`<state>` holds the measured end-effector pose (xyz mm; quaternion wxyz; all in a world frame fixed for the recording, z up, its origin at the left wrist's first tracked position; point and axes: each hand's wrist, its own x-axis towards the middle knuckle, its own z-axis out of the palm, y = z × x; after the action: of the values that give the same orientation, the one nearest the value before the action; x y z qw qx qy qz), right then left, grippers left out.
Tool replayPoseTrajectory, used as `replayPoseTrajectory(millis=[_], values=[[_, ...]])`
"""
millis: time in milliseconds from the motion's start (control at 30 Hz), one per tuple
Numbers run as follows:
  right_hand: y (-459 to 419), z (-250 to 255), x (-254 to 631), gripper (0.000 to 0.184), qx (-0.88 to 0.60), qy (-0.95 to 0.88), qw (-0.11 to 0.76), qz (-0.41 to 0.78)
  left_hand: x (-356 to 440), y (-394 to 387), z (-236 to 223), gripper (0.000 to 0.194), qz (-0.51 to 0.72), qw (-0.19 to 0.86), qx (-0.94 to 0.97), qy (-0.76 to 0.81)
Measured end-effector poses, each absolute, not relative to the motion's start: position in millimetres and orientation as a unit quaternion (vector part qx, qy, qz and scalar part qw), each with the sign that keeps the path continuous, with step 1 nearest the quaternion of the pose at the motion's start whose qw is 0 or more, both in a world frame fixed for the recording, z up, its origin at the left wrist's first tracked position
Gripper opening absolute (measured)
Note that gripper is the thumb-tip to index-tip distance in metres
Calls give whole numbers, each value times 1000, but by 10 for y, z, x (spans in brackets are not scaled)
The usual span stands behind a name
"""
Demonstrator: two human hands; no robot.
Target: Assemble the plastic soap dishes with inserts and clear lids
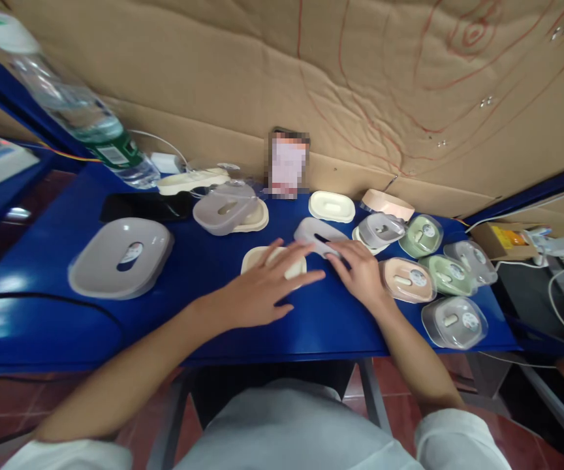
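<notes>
Blue table, R hand pinching grey lid edge, L hand open, fingers spread o/ cream piece

From here I see a workshop-like bench space, blue tabletop on metal legs, creased cardboard backing, red tiled floor, loose cables, neighbouring bench with open carton

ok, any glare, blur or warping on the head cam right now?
Head view: glare patches on the left of the blue table; smaller highlights on the large grey lid; left hand a bit soft; wide-angle stretch tilts the water bottle near the corner; phone pixelated.
</notes>
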<state>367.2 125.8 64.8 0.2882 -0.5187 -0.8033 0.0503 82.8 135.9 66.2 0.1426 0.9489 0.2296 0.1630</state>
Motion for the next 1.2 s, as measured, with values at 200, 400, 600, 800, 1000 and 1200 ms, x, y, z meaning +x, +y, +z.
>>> replayPoseTrajectory(millis=[200,400,600,800,1000,1200], values=[[1157,513,3434,32,-482,-843,232,54,391,1730,633,126,119,199,891,390],[1093,554,3379,30,-408,-891,196,45,646,1677,526,99,144,209,908,334],[1089,523,3390,36,-403,-900,162,24,651,1696,446,88,126,150,915,352],[1157,460,3446,33,-407,-900,155,29,647,1742,374,81,110,138,919,352],[1163,470,3474,41,-449,-874,184,12,624,1767,619,56,208,57,878,427],[1153,435,3450,42,-450,-868,209,31,489,1864,703,52,154,-8,779,608]])
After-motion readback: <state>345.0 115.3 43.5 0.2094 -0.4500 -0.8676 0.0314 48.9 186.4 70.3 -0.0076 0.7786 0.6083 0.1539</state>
